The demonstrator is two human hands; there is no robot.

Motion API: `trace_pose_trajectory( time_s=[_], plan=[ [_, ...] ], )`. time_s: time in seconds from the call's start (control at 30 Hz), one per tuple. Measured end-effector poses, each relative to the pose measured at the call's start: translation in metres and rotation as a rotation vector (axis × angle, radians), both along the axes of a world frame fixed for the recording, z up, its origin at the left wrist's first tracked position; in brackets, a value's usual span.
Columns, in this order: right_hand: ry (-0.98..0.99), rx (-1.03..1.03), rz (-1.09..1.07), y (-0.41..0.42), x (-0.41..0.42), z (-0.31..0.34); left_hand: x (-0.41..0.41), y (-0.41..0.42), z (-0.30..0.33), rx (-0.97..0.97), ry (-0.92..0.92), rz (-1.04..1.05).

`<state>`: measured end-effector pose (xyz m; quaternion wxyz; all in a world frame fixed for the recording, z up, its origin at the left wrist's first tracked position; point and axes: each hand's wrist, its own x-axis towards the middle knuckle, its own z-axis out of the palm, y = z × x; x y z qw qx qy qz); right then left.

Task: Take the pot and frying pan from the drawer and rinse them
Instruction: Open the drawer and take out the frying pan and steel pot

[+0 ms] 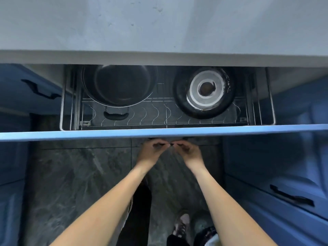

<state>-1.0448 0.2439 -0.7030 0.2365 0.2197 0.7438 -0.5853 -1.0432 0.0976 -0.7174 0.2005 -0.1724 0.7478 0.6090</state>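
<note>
Both forearms are bare from the bottom edge of the view up to the wrists, with no sleeve, watch, bracelet or ring to be seen. The left hand (152,150) and the right hand (188,150) are ungloved. Lower down, between the arms, a leg in dark, near-black trousers (136,215) shows as a narrow vertical strip. To its right is a foot in a brownish shoe (182,223) with a paler toe, its details blurred, and the dark hem of the other trouser leg sits just below it.
</note>
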Motion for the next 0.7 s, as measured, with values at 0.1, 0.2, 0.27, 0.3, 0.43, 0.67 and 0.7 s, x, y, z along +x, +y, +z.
trace_pose_trajectory(
  time_s=[0.1, 0.2, 0.27, 0.3, 0.43, 0.67, 0.7],
  plan=[
    [-0.014, 0.005, 0.037, 0.005, 0.014, 0.0, 0.015, 0.004, 0.003, -0.032, 0.001, -0.01],
    [-0.077, -0.023, 0.052, 0.012, 0.027, -0.001, 0.035, 0.006, 0.0, -0.085, -0.006, -0.009],
    [-0.112, -0.029, 0.082, 0.014, 0.041, -0.003, 0.054, 0.009, -0.002, -0.112, -0.006, -0.005],
    [-0.123, -0.024, 0.099, 0.016, 0.048, -0.004, 0.063, 0.011, -0.002, -0.11, -0.002, 0.012],
    [-0.143, -0.03, 0.151, 0.023, 0.077, -0.002, 0.098, 0.02, -0.002, -0.105, -0.018, 0.072],
    [-0.14, -0.036, 0.197, 0.029, 0.114, -0.001, 0.143, 0.032, 0.008, -0.032, -0.061, 0.195],
    [-0.131, -0.03, 0.194, 0.029, 0.119, -0.002, 0.148, 0.032, 0.008, -0.033, -0.061, 0.202]
  ],
)
